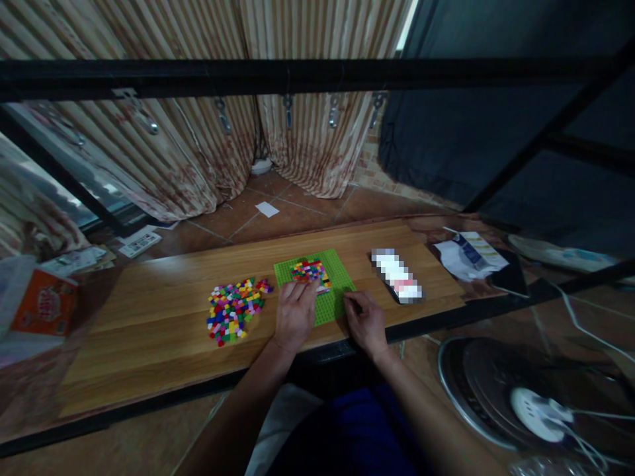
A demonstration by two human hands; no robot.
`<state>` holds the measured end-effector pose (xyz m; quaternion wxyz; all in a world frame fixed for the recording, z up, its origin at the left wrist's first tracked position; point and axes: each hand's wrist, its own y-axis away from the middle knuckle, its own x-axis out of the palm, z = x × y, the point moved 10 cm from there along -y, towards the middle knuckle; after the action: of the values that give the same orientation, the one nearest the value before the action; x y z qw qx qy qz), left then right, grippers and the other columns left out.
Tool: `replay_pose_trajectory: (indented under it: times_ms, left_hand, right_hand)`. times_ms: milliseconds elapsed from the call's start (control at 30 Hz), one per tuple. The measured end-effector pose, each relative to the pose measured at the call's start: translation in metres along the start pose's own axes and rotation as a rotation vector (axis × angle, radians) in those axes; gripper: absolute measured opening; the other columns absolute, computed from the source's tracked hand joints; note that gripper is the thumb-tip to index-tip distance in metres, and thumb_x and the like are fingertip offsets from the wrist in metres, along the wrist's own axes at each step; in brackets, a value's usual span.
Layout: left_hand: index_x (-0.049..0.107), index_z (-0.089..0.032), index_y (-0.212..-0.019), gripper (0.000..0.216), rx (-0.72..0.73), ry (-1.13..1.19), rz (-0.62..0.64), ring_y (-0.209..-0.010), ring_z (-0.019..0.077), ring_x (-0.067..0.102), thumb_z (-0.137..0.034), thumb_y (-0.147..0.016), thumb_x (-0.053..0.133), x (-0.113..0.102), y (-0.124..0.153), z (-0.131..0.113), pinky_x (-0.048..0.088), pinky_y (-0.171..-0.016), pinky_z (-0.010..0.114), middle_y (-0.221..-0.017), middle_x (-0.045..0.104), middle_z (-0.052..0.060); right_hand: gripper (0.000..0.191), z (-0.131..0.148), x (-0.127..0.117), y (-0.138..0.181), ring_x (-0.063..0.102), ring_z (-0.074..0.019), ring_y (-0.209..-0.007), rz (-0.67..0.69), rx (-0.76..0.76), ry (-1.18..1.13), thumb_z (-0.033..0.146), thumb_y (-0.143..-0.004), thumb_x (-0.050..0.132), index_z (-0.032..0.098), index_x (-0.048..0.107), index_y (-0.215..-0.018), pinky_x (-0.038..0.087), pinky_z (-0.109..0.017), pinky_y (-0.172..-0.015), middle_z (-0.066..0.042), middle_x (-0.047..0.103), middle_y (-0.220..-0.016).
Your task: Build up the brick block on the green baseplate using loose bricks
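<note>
Good work at the green baseplate (pixel 340 274) seems to call for a steady board: the left hand (pixel 296 309) can brace it from the near left while the right hand (pixel 368 324) works at its near-right edge. Any small brick is best squared over the studs before being pressed straight down, with light pressure so that the built patch of bricks (pixel 308 268), just beyond the left fingers, is not disturbed. The loose bricks (pixel 234 309) lie to the left of the left hand, apart from it, so sorting by colour there should be simple.

The left hand is palm down, its fingers close together and gently bent over the board's left part; its fingertips are partly hidden, so whether they grip anything cannot be told. The right hand is loosely curled, thumb and forefinger drawn near each other at the board's edge; whether a brick sits between them cannot be told. Both forearms reach forward from the body, angled inward over the near edge of the wooden table (pixel 163 317).
</note>
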<state>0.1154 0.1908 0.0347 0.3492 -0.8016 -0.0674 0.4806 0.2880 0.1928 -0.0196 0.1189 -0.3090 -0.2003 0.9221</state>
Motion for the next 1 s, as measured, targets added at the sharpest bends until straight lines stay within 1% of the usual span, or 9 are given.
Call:
replay_pose_trajectory:
  times_ms: [100, 233, 333, 400, 567, 700, 767, 867, 1000]
  left_hand:
    - [0.066, -0.019, -0.111, 0.024, -0.159, -0.031, -0.081, -0.088, 0.0218, 0.06, -0.022, -0.094, 0.05, -0.023, 0.015, 0.031, 0.045, -0.084, 0.037, -0.093, 0.071, 0.007]
    - [0.068, -0.019, -0.104, 0.022, -0.307, -0.119, -0.096, -0.091, 0.0244, 0.06, -0.021, -0.091, 0.05, -0.048, 0.033, 0.07, 0.046, -0.084, 0.039, -0.095, 0.071, 0.008]
    - [0.069, -0.02, -0.101, 0.022, -0.353, -0.175, -0.071, -0.092, 0.0251, 0.06, -0.018, -0.089, 0.051, -0.057, 0.038, 0.09, 0.045, -0.087, 0.04, -0.097, 0.071, 0.007]
    - [0.07, -0.021, -0.101, 0.023, -0.37, -0.222, -0.041, -0.094, 0.0264, 0.059, -0.017, -0.086, 0.053, -0.057, 0.038, 0.097, 0.045, -0.088, 0.041, -0.101, 0.07, 0.007]
    - [0.071, -0.023, -0.1, 0.02, -0.353, -0.302, 0.108, -0.101, 0.0286, 0.055, -0.022, -0.086, 0.056, -0.04, 0.025, 0.097, 0.041, -0.094, 0.046, -0.11, 0.067, 0.008]
    - [0.072, -0.024, -0.09, 0.017, -0.305, -0.345, 0.229, -0.1, 0.0291, 0.054, -0.022, -0.086, 0.055, -0.023, 0.015, 0.095, 0.041, -0.09, 0.048, -0.108, 0.066, 0.008]
    - [0.072, -0.024, -0.084, 0.017, -0.275, -0.358, 0.237, -0.098, 0.029, 0.054, -0.021, -0.086, 0.055, -0.019, 0.013, 0.095, 0.041, -0.087, 0.048, -0.103, 0.067, 0.008]
    - [0.07, -0.023, -0.078, 0.018, -0.225, -0.353, 0.206, -0.094, 0.0282, 0.055, -0.019, -0.085, 0.055, -0.018, 0.011, 0.092, 0.041, -0.085, 0.047, -0.096, 0.068, 0.008]
    - [0.069, -0.022, -0.082, 0.017, -0.214, -0.235, 0.172, -0.087, 0.0252, 0.058, -0.02, -0.088, 0.054, -0.021, 0.011, 0.081, 0.045, -0.081, 0.042, -0.087, 0.068, 0.007]
  right_hand:
    - [0.019, 0.0, 0.0, 0.0, 0.065, -0.021, -0.082, 0.0, -0.002, -0.003, 0.027, -0.091, 0.052, 0.018, 0.068, -0.092, 0.052, -0.035, -0.074, -0.009, 0.069, -0.088]
    - [0.019, 0.002, -0.001, 0.001, 0.066, -0.0215, -0.082, 0.005, -0.011, 0.021, 0.029, -0.091, 0.052, 0.019, 0.068, -0.092, 0.053, -0.035, -0.074, -0.008, 0.069, -0.087]
    - [0.019, 0.003, -0.001, 0.002, 0.066, -0.0219, -0.084, 0.007, -0.026, 0.034, 0.03, -0.091, 0.053, 0.02, 0.068, -0.093, 0.053, -0.036, -0.074, -0.008, 0.069, -0.089]
    - [0.019, 0.003, -0.001, 0.002, 0.066, -0.022, -0.085, 0.011, -0.037, 0.036, 0.03, -0.092, 0.052, 0.02, 0.068, -0.094, 0.053, -0.036, -0.075, -0.008, 0.069, -0.09]
    - [0.02, 0.005, -0.001, 0.002, 0.065, -0.0219, -0.084, 0.021, -0.06, 0.06, 0.03, -0.092, 0.051, 0.02, 0.068, -0.094, 0.053, -0.036, -0.075, -0.009, 0.069, -0.089]
    - [0.021, 0.004, 0.0, 0.002, 0.065, -0.0221, -0.083, 0.022, -0.053, 0.084, 0.032, -0.092, 0.052, 0.019, 0.068, -0.093, 0.053, -0.036, -0.075, -0.008, 0.069, -0.088]
    - [0.022, 0.004, 0.001, 0.002, 0.065, -0.0223, -0.082, 0.026, -0.045, 0.086, 0.032, -0.092, 0.051, 0.019, 0.069, -0.093, 0.053, -0.037, -0.074, -0.008, 0.069, -0.088]
    - [0.022, 0.004, 0.001, 0.002, 0.065, -0.0225, -0.083, 0.026, -0.045, 0.091, 0.032, -0.092, 0.051, 0.019, 0.069, -0.092, 0.053, -0.037, -0.075, -0.008, 0.069, -0.087]
    - [0.021, 0.005, 0.001, 0.002, 0.065, -0.0221, -0.084, 0.023, -0.042, 0.081, 0.031, -0.092, 0.051, 0.021, 0.068, -0.092, 0.052, -0.036, -0.075, -0.008, 0.069, -0.088]
